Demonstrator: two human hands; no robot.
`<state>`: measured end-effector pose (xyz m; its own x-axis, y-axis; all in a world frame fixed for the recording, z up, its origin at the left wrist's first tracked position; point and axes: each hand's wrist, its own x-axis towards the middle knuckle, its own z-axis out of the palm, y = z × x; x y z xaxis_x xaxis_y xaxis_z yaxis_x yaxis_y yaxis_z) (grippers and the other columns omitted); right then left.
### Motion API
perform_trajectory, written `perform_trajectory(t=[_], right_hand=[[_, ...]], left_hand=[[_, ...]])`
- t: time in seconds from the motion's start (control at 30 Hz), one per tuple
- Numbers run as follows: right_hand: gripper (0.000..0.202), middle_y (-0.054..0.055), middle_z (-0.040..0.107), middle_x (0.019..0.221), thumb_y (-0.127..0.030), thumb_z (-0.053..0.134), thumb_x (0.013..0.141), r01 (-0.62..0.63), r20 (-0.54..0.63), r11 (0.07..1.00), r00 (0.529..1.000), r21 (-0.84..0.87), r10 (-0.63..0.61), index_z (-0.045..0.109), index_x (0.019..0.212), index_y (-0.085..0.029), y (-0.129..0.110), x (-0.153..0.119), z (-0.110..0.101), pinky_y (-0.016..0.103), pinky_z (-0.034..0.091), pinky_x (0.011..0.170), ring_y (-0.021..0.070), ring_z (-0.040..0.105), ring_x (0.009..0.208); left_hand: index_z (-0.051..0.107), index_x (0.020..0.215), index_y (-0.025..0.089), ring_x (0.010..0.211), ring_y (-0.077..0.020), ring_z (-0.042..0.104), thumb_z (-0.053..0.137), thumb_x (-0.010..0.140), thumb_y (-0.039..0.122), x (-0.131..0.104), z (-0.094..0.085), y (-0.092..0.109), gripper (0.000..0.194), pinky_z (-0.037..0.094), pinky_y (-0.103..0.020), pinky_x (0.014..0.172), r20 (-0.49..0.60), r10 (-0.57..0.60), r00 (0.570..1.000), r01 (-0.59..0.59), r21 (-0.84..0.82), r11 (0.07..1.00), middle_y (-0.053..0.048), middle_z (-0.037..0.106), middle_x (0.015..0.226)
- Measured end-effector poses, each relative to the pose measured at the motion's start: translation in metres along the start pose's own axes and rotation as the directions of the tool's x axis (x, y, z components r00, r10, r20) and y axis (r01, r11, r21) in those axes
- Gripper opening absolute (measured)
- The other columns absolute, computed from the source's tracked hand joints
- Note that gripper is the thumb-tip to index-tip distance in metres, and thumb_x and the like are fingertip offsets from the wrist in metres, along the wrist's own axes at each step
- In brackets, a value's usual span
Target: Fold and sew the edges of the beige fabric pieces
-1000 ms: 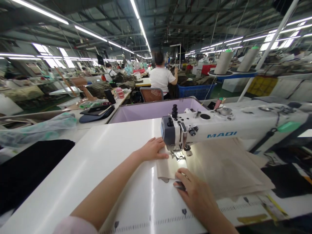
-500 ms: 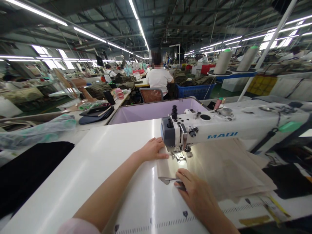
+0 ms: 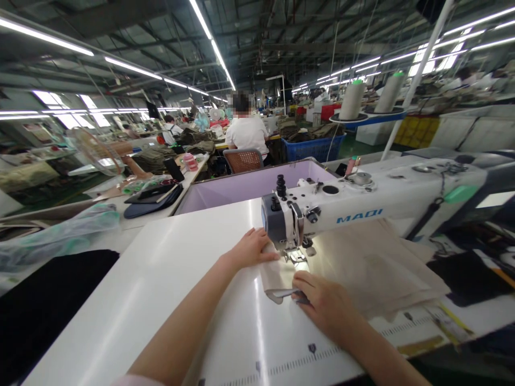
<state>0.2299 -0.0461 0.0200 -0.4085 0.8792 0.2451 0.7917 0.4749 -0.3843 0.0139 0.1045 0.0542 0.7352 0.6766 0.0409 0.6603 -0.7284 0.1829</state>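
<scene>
A beige piece of fabric (image 3: 358,262) lies under the head of a white sewing machine (image 3: 354,206) and spreads out to the right. Its near end, by the lit presser foot (image 3: 296,258), is folded and shows a grey underside. My left hand (image 3: 252,249) rests flat on the fabric's left part, beside the needle area, fingers stretched forward. In front of the presser foot, my right hand (image 3: 322,300) pinches the fabric's near edge between thumb and fingers. The needle tip is too small to make out.
The white table (image 3: 181,279) carries a printed ruler scale along its near edge. Black cloth (image 3: 52,316) lies at left, a dark piece (image 3: 475,276) at right. Behind the machine is a lilac-lined bin (image 3: 237,190). Thread cones (image 3: 352,101) stand at right. A person (image 3: 246,131) sits ahead.
The camera view has shifted slightly. My right hand's thumb and fingers have drawn closer together on the fabric edge. My left hand stays in nearly the same place beside the machine head.
</scene>
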Motion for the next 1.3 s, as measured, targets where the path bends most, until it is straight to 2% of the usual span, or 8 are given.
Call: perform_trajectory(t=[0.13, 0.2, 0.3, 0.37, 0.53, 0.9, 1.07, 1.3], right_hand=[[0.023, 0.007, 0.069, 0.117, -0.011, 0.061, 0.088, -0.011, 0.007, 1.0, 1.0, -0.009, 0.012, 0.067, 0.109, -0.021, -0.001, -0.005, 0.002, 0.033, 0.057, 0.081, 0.0244, 0.068, 0.099], [0.031, 0.009, 0.068, 0.125, -0.01, 0.061, 0.087, -0.008, 0.0, 1.0, 1.0, -0.021, 0.008, 0.065, 0.116, -0.02, 0.0, -0.01, 0.006, 0.033, 0.058, 0.083, 0.0257, 0.069, 0.102], [0.043, 0.012, 0.066, 0.13, -0.008, 0.06, 0.085, 0.017, -0.009, 0.999, 1.0, -0.03, -0.017, 0.061, 0.127, -0.016, 0.001, -0.016, 0.01, 0.034, 0.059, 0.083, 0.0266, 0.069, 0.103], [0.043, 0.013, 0.065, 0.132, -0.008, 0.058, 0.085, 0.027, -0.005, 0.999, 1.0, -0.03, -0.027, 0.061, 0.127, -0.016, 0.002, -0.016, 0.01, 0.035, 0.059, 0.084, 0.027, 0.069, 0.104], [0.029, 0.01, 0.066, 0.128, -0.015, 0.056, 0.092, -0.004, 0.026, 0.998, 1.0, -0.056, 0.005, 0.064, 0.12, -0.019, 0.002, -0.008, 0.007, 0.035, 0.059, 0.08, 0.0269, 0.069, 0.102], [0.016, 0.003, 0.068, 0.116, -0.015, 0.067, 0.092, -0.094, 0.095, 0.986, 0.99, -0.138, 0.108, 0.065, 0.106, -0.021, 0.001, 0.029, -0.01, 0.027, 0.052, 0.068, 0.0216, 0.071, 0.088], [0.012, 0.002, 0.066, 0.119, -0.017, 0.066, 0.094, -0.102, 0.084, 0.987, 0.99, -0.121, 0.112, 0.066, 0.106, -0.021, 0.0, 0.024, -0.01, 0.029, 0.052, 0.07, 0.0224, 0.071, 0.089], [0.018, 0.004, 0.063, 0.13, -0.015, 0.064, 0.094, -0.147, 0.077, 0.984, 0.985, -0.1, 0.155, 0.065, 0.111, -0.021, -0.004, 0.013, -0.002, 0.032, 0.056, 0.075, 0.0244, 0.07, 0.096]], left_hand=[[0.068, 0.103, 0.017, 0.108, -0.0295, 0.062, 0.056, 0.098, 0.032, -0.018, 0.006, 0.038, 0.019, 0.049, -0.046, 0.097, -0.069, -0.071, 0.995, 0.076, 0.062, 0.995, -0.012, 0.068, 0.113], [0.068, 0.096, 0.017, 0.099, -0.0254, 0.064, 0.049, 0.1, 0.022, -0.036, 0.015, 0.062, 0.02, 0.053, -0.04, 0.089, -0.067, -0.014, 0.998, 0.016, 0.03, 0.999, -0.01, 0.068, 0.108], [0.064, 0.114, 0.017, 0.103, -0.0258, 0.064, 0.046, 0.101, 0.02, -0.062, 0.027, 0.09, 0.022, 0.055, -0.039, 0.089, -0.097, 0.119, 0.988, -0.119, -0.002, 0.993, -0.01, 0.068, 0.108], [0.058, 0.126, 0.014, 0.112, -0.0284, 0.061, 0.045, 0.102, 0.021, -0.072, 0.031, 0.098, 0.028, 0.055, -0.041, 0.093, -0.114, 0.172, 0.978, -0.17, 0.031, 0.985, -0.013, 0.067, 0.115], [0.059, 0.121, 0.015, 0.117, -0.0292, 0.06, 0.045, 0.103, 0.024, -0.07, 0.027, 0.091, 0.025, 0.055, -0.042, 0.096, -0.104, 0.183, 0.978, -0.181, 0.032, 0.983, -0.013, 0.066, 0.117], [0.064, 0.109, 0.019, 0.111, -0.0264, 0.061, 0.046, 0.099, 0.024, -0.039, 0.018, 0.057, 0.021, 0.055, -0.041, 0.094, -0.097, 0.162, 0.982, -0.162, 0.009, 0.987, -0.011, 0.066, 0.114], [0.062, 0.118, 0.019, 0.106, -0.0253, 0.062, 0.045, 0.1, 0.025, -0.034, 0.016, 0.051, 0.025, 0.055, -0.039, 0.09, -0.108, 0.165, 0.98, -0.165, 0.007, 0.986, -0.01, 0.065, 0.114], [0.057, 0.128, 0.019, 0.124, -0.0265, 0.055, 0.051, 0.099, 0.025, -0.041, 0.034, 0.047, 0.03, 0.049, -0.044, 0.104, -0.201, 0.077, 0.977, -0.083, -0.022, 0.996, -0.011, 0.062, 0.131]])
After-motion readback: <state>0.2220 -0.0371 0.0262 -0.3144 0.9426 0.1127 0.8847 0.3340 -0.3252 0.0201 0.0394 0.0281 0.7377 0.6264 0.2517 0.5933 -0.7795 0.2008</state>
